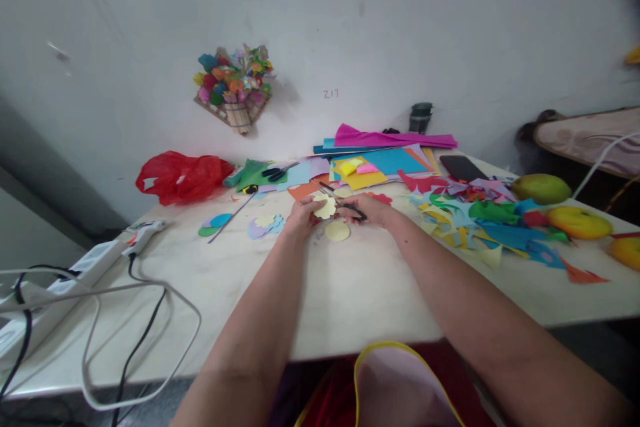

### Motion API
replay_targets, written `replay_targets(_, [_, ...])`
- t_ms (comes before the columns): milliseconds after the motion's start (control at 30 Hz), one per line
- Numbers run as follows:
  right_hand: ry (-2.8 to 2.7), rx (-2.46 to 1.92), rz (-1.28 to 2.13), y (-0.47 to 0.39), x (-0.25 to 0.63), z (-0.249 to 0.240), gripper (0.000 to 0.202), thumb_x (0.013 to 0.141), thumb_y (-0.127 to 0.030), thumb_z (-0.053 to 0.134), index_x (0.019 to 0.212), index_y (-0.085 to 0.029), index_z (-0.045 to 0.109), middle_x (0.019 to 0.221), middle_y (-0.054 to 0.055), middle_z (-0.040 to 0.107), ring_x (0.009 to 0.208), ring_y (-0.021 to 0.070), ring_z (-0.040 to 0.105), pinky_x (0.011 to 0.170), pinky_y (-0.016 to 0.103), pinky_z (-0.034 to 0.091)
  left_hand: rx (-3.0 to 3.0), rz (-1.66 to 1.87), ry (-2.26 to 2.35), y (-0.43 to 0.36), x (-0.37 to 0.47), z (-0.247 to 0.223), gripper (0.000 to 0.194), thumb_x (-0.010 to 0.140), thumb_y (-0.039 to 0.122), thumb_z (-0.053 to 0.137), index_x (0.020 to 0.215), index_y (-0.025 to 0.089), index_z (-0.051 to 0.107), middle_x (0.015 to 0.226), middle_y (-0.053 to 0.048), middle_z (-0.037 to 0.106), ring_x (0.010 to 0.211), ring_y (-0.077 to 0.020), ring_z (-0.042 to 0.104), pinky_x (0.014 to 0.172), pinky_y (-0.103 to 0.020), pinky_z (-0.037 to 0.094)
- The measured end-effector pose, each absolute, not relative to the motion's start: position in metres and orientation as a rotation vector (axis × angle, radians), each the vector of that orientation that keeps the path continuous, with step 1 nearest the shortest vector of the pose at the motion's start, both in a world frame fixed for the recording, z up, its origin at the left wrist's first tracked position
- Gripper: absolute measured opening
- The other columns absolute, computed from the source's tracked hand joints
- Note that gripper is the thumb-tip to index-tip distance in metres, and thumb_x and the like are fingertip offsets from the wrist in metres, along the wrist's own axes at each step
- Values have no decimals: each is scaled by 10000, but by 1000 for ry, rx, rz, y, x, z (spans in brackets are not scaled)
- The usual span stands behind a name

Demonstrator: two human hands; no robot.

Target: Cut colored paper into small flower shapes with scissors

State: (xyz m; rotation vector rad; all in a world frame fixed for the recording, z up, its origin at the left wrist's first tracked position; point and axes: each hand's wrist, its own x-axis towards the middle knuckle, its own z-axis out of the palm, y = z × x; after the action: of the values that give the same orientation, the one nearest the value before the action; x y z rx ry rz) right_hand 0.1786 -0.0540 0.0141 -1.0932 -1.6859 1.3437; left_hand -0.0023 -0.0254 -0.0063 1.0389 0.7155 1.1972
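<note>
Pale-yellow scalloped paper (325,207) is being pinched by the left hand (300,215) above the smooth tabletop (350,300) in the head view; beside it, dark-handled scissors (352,207) are being grasped by the right hand (373,208). A round paper disc (337,231) is being supported nearby, and jagged scraps (495,212) are being borne farther right.

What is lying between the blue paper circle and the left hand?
Between the blue paper circle and the left hand, the head view shows a thin purple strip, then pale paper cutouts.
</note>
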Motion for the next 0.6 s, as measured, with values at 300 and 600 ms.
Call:
replay_targets(300, [-1647, -1093, 1368, -45, 184, 4, 166, 707, -306, 685, 682, -147, 643, 456, -29, 523, 364, 63, 405, 334, 175, 300, 1104, 1226, 678, -23, -4, -9, 333, 515, 278, 854, 741, 98, 689, 715, -84, 703, 617, -155, 634, 664, -288, 491])
replay_targets(600, [-1635, -1056, 1291, -48, 188, 5, 213, 686, -321, 729, 727, -137, 629, 509, -30, 518, 403, 69, 423, 370, 199, 295, 1084, 1222, 674, -25, -3, -7, 337, 483, 253, 877, 722, 112, 686, 707, -59, 692, 610, -137, 624, 657, -277, 495])
